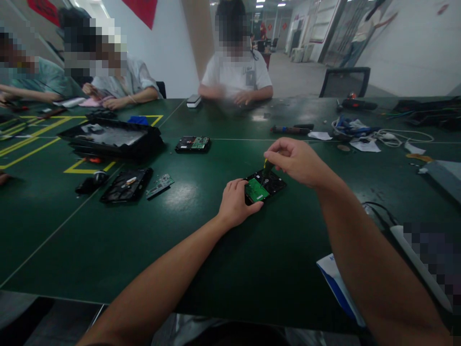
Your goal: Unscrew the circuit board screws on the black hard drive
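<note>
A black hard drive (274,183) with a green circuit board (256,190) facing up lies on the dark green table (201,240). My left hand (236,203) is closed on the drive's near-left edge and holds it down. My right hand (297,161) hovers above the drive, fingers pinched round a small screwdriver (267,167) with a yellow-black handle. The tool stands nearly upright with its tip on the drive, beside the board.
Another hard drive (193,143), an opened drive (126,185) with a loose circuit board (160,185), and a black tray (111,138) lie to the left. Cables and paper scraps (360,132) sit far right. A blue-white packet (336,286) is near my right arm. Three people sit across.
</note>
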### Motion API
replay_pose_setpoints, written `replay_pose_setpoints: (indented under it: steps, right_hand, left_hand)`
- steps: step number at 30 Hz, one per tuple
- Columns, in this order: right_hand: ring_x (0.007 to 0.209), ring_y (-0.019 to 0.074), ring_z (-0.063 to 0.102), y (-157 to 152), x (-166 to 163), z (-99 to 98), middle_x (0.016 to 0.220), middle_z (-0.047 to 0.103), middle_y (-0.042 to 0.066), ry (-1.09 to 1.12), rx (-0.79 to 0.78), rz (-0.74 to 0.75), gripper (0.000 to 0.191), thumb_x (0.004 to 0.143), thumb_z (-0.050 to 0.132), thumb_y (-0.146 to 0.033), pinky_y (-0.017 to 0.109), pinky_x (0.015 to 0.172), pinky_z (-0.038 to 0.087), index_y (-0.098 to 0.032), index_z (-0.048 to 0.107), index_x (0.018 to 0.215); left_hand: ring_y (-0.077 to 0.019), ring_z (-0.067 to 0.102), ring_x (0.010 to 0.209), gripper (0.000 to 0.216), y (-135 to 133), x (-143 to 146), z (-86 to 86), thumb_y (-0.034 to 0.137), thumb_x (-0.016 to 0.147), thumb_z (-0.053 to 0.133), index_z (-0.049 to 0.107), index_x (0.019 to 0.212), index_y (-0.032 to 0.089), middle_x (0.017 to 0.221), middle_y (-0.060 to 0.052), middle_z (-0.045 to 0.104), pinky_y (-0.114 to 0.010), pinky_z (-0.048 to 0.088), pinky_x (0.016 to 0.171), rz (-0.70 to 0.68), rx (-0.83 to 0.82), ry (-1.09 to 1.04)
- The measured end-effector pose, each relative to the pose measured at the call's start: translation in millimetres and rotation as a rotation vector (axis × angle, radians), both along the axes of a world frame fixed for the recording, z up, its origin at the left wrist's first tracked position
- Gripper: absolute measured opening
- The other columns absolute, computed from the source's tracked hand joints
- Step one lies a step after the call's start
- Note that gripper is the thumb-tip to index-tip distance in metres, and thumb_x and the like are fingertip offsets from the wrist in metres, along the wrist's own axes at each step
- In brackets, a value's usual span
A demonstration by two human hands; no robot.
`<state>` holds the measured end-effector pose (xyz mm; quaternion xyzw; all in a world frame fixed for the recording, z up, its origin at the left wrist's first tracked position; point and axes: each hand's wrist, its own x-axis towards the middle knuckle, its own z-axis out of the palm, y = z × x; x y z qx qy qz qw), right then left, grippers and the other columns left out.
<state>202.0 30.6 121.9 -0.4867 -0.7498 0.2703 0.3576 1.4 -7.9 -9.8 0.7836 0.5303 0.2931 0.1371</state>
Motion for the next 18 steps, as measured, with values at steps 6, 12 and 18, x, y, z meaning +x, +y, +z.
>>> replay_pose_setpoints:
  steps: [6,12,18]
  right_hand:
    - [0.058,0.0123,0.058,-3.1,-3.0,1.3,0.084,0.070,0.003,0.054,-0.068,0.107,0.029,0.098,0.058,-0.048,0.029,0.055,0.045,-0.022,0.071,0.096]
    - [0.063,0.0145,0.060,2.1,-0.7,-1.7,0.093,0.072,0.006,0.071,-0.041,0.095,0.029,0.098,0.057,-0.048,0.031,0.058,0.048,-0.023,0.072,0.104]
    - [0.066,0.0160,0.060,2.6,-1.0,-1.9,0.085,0.072,0.007,0.019,0.017,-0.072,0.026,0.089,0.070,-0.045,0.031,0.060,0.046,-0.019,0.069,0.087]
  left_hand:
    - [-0.0337,0.051,0.130,0.068,0.8,-0.2,-1.6,0.053,0.076,0.079,0.054,0.130,0.020,0.136,-0.014,0.058,-0.052,0.042,0.113,0.002,0.006,-0.003]
    - [-0.0336,0.051,0.131,0.071,0.9,-0.6,-2.8,0.053,0.076,0.079,0.053,0.131,0.018,0.136,-0.015,0.058,-0.051,0.042,0.114,0.001,0.000,0.005]
    - [-0.0337,0.050,0.132,0.070,0.8,-0.4,-1.3,0.054,0.077,0.078,0.053,0.131,0.018,0.137,-0.015,0.057,-0.051,0.041,0.114,-0.003,-0.001,0.004]
